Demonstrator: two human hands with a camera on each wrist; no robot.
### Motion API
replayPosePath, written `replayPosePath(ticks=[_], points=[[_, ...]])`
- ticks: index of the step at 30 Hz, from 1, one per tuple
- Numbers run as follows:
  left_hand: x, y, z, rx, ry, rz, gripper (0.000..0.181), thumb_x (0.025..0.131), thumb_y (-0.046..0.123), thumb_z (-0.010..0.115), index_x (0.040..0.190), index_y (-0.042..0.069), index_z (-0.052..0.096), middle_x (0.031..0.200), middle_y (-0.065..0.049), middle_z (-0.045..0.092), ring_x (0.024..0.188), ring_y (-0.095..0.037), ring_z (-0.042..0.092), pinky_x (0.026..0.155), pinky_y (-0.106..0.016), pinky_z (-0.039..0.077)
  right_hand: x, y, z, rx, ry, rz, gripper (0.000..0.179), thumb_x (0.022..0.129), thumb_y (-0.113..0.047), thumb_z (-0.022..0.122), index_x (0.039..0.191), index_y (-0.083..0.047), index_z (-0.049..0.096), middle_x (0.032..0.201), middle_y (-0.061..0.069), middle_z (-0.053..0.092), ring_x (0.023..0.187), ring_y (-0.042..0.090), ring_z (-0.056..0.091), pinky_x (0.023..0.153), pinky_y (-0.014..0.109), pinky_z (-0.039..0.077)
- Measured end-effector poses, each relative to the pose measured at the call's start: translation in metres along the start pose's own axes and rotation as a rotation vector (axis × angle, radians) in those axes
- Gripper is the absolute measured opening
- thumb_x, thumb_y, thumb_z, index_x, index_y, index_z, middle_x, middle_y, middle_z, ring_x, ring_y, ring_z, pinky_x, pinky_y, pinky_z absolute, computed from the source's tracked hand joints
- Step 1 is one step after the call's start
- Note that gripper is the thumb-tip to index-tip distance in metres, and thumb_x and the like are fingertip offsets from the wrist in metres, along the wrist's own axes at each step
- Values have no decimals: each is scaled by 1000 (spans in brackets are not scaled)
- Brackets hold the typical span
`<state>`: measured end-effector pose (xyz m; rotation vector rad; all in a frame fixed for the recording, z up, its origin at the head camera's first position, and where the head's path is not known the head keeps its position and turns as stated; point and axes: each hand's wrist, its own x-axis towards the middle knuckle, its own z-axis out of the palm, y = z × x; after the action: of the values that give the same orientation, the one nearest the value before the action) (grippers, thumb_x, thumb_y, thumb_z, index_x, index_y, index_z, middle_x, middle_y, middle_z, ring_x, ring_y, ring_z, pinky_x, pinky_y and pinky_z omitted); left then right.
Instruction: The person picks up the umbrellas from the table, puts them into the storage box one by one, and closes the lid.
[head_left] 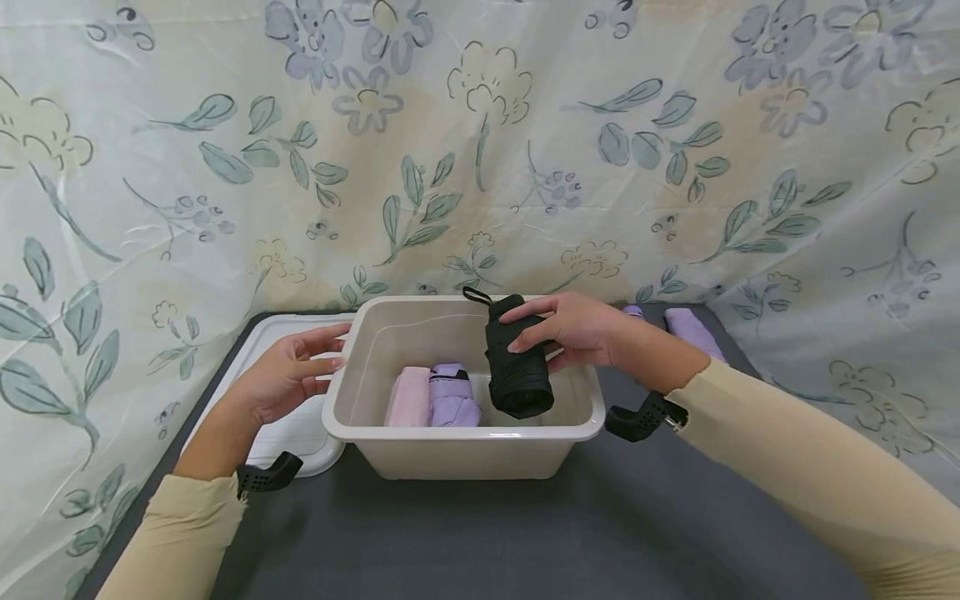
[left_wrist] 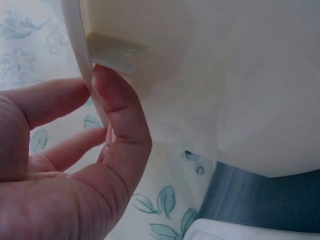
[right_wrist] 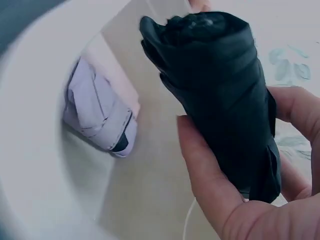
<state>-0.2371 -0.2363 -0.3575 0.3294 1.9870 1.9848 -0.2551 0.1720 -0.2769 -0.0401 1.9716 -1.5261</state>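
Observation:
My right hand [head_left: 581, 329] grips a black folded umbrella [head_left: 517, 358] over the right part of a beige plastic bin [head_left: 465, 457]. The umbrella is rolled up, with its wrist loop sticking out at the far end. In the right wrist view, fingers and thumb lie on both sides of the rolled fabric [right_wrist: 215, 95]. Low in the bin, a lilac folded umbrella [head_left: 453, 402] with a dark strap sits beside a pink rolled bundle [head_left: 409, 397]. At the bin's left end, my left hand [head_left: 288, 375] pinches the rim, one digit tucked beneath it in the left wrist view.
A white lid [head_left: 300, 433] lies left of the bin, partly behind my left arm. Beyond my right forearm are a purple roll [head_left: 692, 332] and a small purple item [head_left: 633, 311]. A floral curtain [head_left: 480, 167] hangs behind the dark table [head_left: 480, 533].

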Motion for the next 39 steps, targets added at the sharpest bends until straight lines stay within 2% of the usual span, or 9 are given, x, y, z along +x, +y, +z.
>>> replayPosePath(ticks=[5,12,20,30,39], points=[[0,0,0,-13,-10,9,64,100,1,61,158,0,33,117,-4,60,97,-11,70,84,-30,62,16,-7,12,-90,-34,78,58,87,-5,78,142,-18,62,142,16,60,113,34,71,92,48,61],[1,-3,-1,-17,-14,10,63,101,2,61,158,1,34,117,-3,61,98,-12,70,85,-31,63,41,-9,26,-161,-65,160,55,86,0,79,137,-12,64,144,19,57,115,36,68,92,51,60],[1,-2,-2,-16,-26,30,62,101,2,60,157,0,35,118,-5,60,98,-12,70,84,-32,63,65,-2,41,-254,-85,182,55,84,-2,82,136,-9,65,136,20,63,110,33,70,88,51,61],[1,-3,-3,-22,-32,37,60,101,2,61,157,2,37,117,-4,61,99,-13,71,85,-33,63,86,9,55,-285,-74,207,53,82,-2,83,133,-8,66,132,20,64,107,33,69,86,52,62],[2,-3,-4,-16,-22,31,61,101,2,61,157,2,37,119,-5,61,99,-12,70,85,-32,63,96,17,63,-312,-71,234,51,85,-2,81,132,-9,65,134,20,62,110,33,68,93,55,59]])
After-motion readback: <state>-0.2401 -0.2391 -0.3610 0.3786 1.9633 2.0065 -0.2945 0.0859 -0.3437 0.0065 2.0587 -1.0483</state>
